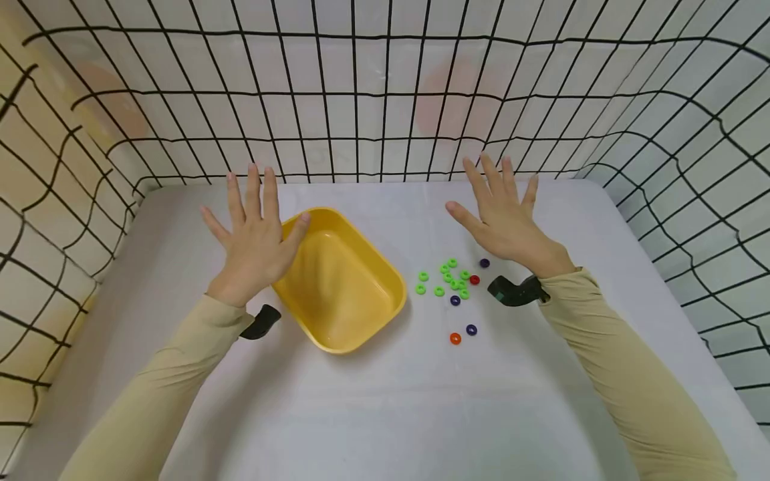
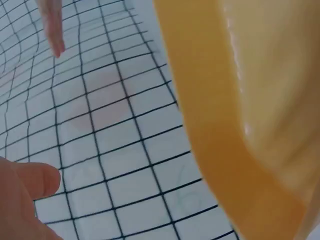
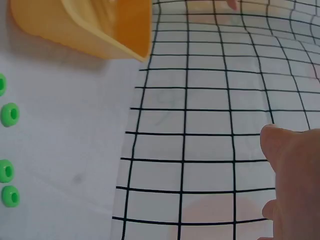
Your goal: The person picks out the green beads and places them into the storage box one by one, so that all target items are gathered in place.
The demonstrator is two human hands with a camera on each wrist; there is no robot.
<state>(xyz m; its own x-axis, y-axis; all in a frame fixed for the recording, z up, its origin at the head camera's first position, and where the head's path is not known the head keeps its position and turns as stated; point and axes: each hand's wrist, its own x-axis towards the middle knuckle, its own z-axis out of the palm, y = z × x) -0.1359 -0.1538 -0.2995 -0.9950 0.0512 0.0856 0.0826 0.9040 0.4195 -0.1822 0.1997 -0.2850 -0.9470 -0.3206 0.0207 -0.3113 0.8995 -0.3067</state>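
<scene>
My left hand (image 1: 254,244) is spread with straight fingers above the left side of a yellow rectangular tub (image 1: 355,294); its thumb overlaps the rim in the head view, and whether it touches cannot be told. Nothing lies in the tub. To the right, my right hand (image 1: 504,217) is held up with fingers spread, holding nothing. Just below it several small rings lie scattered on the white cloth: a cluster of bright green rings (image 1: 448,278), a red ring (image 1: 474,280), dark purple rings such as one (image 1: 455,300) near the cluster, and an orange ring (image 1: 455,339).
Black wire grid (image 1: 385,93) stands along the back and both sides of the white-covered table (image 1: 385,414). Dark wrist-worn devices, one on the left (image 1: 261,323) and one on the right (image 1: 516,292), stick out from the beige sleeves.
</scene>
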